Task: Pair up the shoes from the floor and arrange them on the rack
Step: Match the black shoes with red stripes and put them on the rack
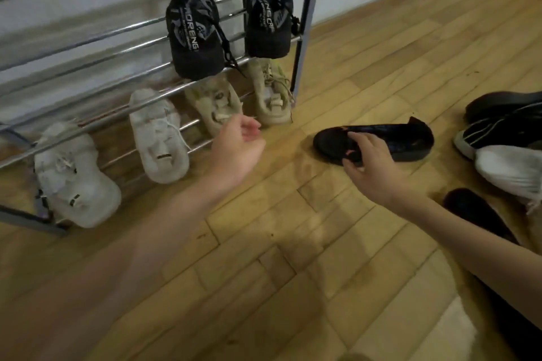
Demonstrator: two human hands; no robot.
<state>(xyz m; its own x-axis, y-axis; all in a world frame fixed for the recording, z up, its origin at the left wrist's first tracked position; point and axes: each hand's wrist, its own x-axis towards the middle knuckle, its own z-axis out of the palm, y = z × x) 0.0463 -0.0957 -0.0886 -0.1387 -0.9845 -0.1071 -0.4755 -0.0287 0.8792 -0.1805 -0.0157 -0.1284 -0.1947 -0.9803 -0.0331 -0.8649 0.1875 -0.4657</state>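
A metal shoe rack [96, 47] stands at the left against the wall. Two black sandals [193, 32] [268, 13] lie on a middle shelf. On the bottom shelf sit two white sneakers [74, 176] [159, 138] and two beige sneakers [215, 105] [271, 94]. A black slipper [390, 138] lies on the wooden floor to the right of the rack. My right hand [369, 164] grips its front end. My left hand [237, 146] hovers near the bottom shelf, fingers loosely curled, holding nothing.
More shoes are piled at the right edge: a black shoe [504, 102], a black-and-white sneaker [498, 132], a white sneaker [510, 170] and a dark shoe [475, 214]. The rack's upright post [308, 20] stands near the slipper. A white wall runs behind.
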